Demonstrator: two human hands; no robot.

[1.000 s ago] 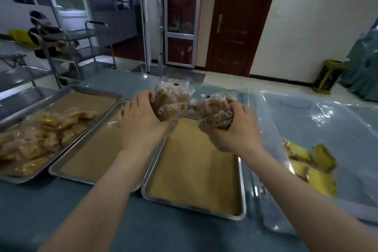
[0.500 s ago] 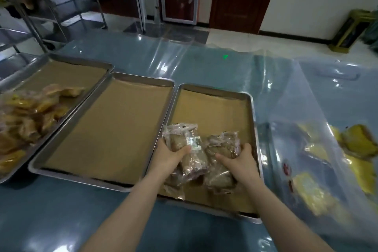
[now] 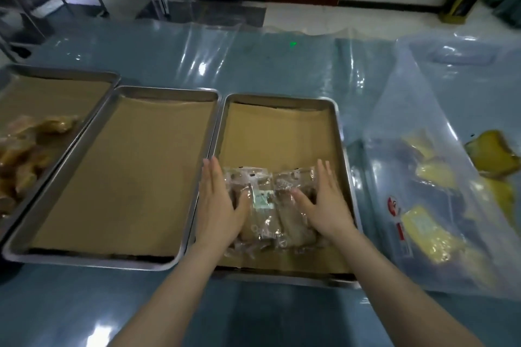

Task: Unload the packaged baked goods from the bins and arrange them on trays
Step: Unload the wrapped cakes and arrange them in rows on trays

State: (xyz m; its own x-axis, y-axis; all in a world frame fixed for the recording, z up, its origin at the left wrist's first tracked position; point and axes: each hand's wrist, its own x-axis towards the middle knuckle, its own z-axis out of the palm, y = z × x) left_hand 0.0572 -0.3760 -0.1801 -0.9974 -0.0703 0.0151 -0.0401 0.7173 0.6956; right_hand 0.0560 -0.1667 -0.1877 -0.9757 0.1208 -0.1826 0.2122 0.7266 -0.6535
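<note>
A small pile of brown baked goods in clear wrappers (image 3: 266, 205) lies near the front of the right-hand metal tray (image 3: 342, 149), which is lined with brown paper. My left hand (image 3: 218, 200) lies flat against the pile's left side, fingers straight, thumb on a wrapper. My right hand (image 3: 324, 200) rests flat on the pile's right side, fingers spread. Neither hand grips a pack.
An unfilled lined tray (image 3: 118, 175) sits in the middle. A third tray (image 3: 93, 79) at the left holds yellowish packaged pastries (image 3: 28, 149). A clear plastic bin bag (image 3: 439, 177) with yellow packs lies at the right. Plastic sheeting covers the blue table; a metal rack stands far left.
Both hands came down from chest height with the packs, set them on the right tray, and released their grip. The fingers now lie straight on the pile.
</note>
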